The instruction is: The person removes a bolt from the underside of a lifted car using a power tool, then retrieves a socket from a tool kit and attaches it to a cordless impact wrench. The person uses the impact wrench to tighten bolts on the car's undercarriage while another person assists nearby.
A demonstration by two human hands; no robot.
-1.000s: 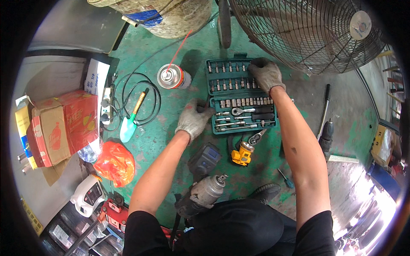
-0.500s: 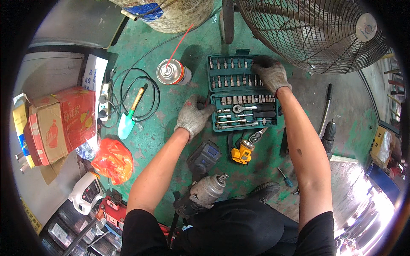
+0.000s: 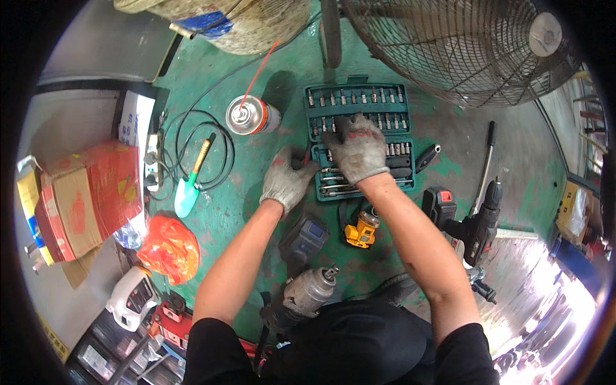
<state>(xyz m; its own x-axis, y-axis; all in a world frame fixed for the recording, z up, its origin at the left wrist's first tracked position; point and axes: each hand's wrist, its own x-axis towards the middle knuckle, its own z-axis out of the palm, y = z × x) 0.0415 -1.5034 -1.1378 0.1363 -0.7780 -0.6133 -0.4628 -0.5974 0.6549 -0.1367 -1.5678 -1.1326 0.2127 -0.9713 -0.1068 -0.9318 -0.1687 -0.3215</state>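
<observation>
A dark green socket set case (image 3: pixel 357 84) lies unfolded on the floor, with rows of bits in its far half. Sockets, a ratchet and extension bars fill the near half. My left hand (image 3: pixel 287 178), in a grey work glove, closes on the case's left edge near the hinge. My right hand (image 3: pixel 360 153), gloved too, is above the middle of the case. Its darkened fingers curl down by the left end of the bit and socket rows; whatever they pinch is hidden. It covers part of the sockets and the ratchet.
Around the case are a spray can (image 3: pixel 253 115) with a red straw, a green trowel (image 3: pixel 187 196), a yellow tool (image 3: pixel 360 232), an impact wrench (image 3: pixel 303 294), a black drill (image 3: pixel 482 224) and a black-handled ratchet (image 3: pixel 428 158). A large fan (image 3: pixel 462 54) stands at far right.
My right hand has moved left and nearer, from the case's far right corner to above its middle. My left hand stays at the left edge. The view has shifted slightly.
</observation>
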